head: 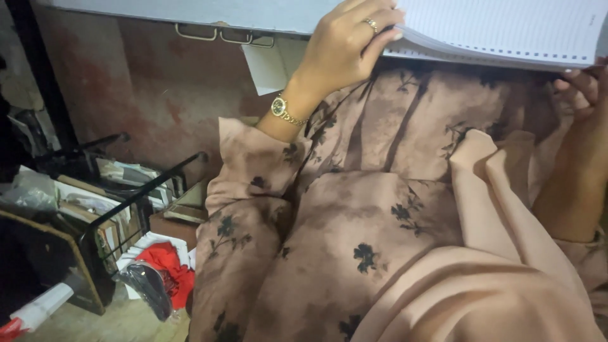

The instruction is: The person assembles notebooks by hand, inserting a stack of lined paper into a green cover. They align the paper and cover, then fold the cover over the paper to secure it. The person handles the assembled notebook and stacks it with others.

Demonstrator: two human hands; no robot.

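Above my lap, at the top of the view, I hold an open spiral-bound notebook (506,31) with white lined pages and a row of small punched holes along one edge. My left hand (348,44), with a ring and a gold wristwatch (280,109), has its fingers curled over the stack of pages, gripping them. My right hand (586,88) supports the notebook's far edge from below, fingers partly hidden. Below lies my pink floral dress (380,234); a black wire rack (126,202) of papers stands to the left.
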